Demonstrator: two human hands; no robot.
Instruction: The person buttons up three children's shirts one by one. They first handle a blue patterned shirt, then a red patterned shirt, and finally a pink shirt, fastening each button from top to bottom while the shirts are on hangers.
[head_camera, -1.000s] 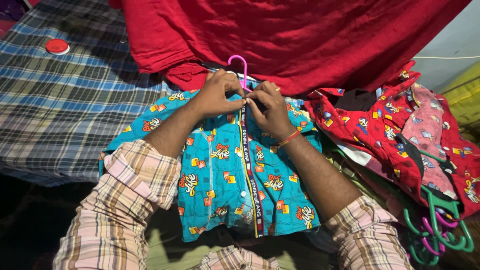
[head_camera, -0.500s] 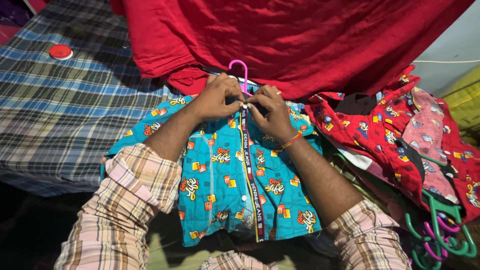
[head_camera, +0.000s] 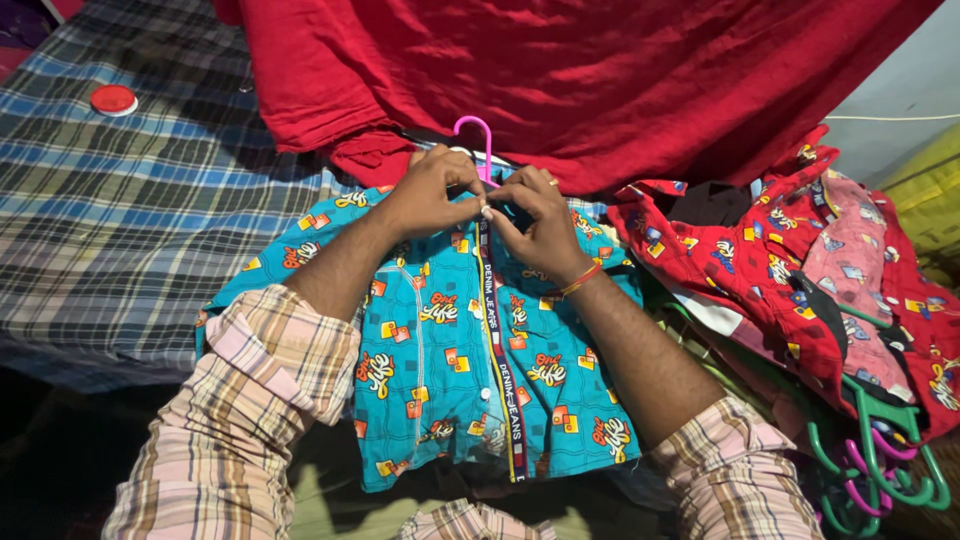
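A small teal shirt (head_camera: 450, 350) with orange and yellow prints lies flat in front of me, on a pink hanger (head_camera: 478, 135) whose hook pokes out at the collar. A dark printed strip runs down its button front. My left hand (head_camera: 432, 190) and my right hand (head_camera: 535, 215) meet at the top of that strip, just under the collar. Both pinch the shirt's edges around a white top button. A red and yellow thread band circles my right wrist.
A big red cloth (head_camera: 560, 80) hangs behind the shirt. A pile of red and pink printed shirts (head_camera: 790, 270) on green and pink hangers (head_camera: 880, 460) lies to the right. A blue plaid sheet (head_camera: 120, 210) with a red round lid (head_camera: 113, 99) lies to the left.
Both hands have stayed at the collar, with small finger movements around the top button. The view has shifted slightly.
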